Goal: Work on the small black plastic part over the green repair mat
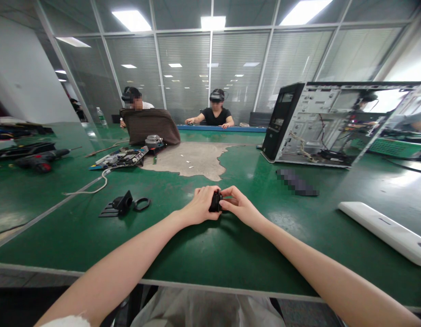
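Both of my hands hold a small black boxy part just above the green tabletop, in the middle of the head view. My left hand wraps around its left side, fingers over the top. From the right, my right hand pinches the part's right end between thumb and fingers. Much of it is covered by my fingers, so its exact kind does not show. Left of my hands lie a black bracket with slotted legs and a black ring.
An opened computer case stands at the back right. Nearer lie a dark blurred-out item and a long white device. Back left are a circuit board, a cable and a drill. Two people sit across the table.
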{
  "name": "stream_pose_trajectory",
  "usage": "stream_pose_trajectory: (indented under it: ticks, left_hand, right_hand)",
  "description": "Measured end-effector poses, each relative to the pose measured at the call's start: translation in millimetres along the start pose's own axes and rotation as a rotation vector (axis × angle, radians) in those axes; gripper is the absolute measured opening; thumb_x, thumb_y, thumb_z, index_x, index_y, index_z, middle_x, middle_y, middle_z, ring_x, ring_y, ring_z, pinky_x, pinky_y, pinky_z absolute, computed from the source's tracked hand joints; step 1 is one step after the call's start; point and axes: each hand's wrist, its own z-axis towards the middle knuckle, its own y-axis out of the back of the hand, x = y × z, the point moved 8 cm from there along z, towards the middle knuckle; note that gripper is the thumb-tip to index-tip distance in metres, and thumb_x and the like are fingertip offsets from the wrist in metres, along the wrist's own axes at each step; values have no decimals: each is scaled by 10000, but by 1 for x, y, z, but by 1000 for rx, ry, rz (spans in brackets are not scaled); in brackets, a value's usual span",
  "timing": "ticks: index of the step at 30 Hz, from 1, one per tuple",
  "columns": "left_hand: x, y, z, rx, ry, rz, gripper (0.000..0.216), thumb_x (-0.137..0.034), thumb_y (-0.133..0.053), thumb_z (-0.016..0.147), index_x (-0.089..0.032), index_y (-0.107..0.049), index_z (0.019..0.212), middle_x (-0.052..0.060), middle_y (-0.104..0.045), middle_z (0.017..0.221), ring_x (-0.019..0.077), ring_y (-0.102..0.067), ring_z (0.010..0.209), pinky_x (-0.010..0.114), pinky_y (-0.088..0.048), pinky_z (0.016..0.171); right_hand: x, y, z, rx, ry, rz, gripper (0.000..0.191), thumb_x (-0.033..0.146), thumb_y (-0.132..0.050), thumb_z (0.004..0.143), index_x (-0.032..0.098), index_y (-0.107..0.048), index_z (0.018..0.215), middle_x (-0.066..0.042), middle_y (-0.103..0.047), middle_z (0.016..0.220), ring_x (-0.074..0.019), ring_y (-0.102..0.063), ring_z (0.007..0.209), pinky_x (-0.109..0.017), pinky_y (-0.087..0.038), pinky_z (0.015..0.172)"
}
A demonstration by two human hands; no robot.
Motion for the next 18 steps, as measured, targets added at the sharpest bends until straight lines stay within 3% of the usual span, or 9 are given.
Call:
stream_pose_trajectory:
  ticks: [8, 13, 18]
  left_hand:
    - [1, 0, 0, -1, 0, 3, 543, -326, -565, 645, -199, -311, 1107, 58, -459, 986, 217, -438, 929, 366, -299, 824]
    - [0, 0, -1, -13, -6, 2, 548, -326, -569, 643, -196, -311, 1108, 62, -457, 994, 218, -434, 942, 364, -295, 829]
    - [0, 0, 0, -10, 0, -1, 542, -329, -568, 645, -193, -315, 1104, 62, -462, 985, 217, -438, 928, 368, -299, 822]
  right_hand:
    - [6, -4, -2, 75, 40, 38, 267, 275, -617, 674, 198, -445, 864, -18, -525, 931, -143, -555, 851, -327, -448, 787]
    - [7, -3, -2, 42, 9, 34, 200, 304, -568, 716, 192, -450, 831, -6, -536, 846, -128, -557, 780, -310, -460, 732]
    - [3, 0, 1, 13, 6, 0, 244, 290, -584, 698, 195, -459, 885, -24, -518, 913, -148, -545, 854, -330, -452, 770]
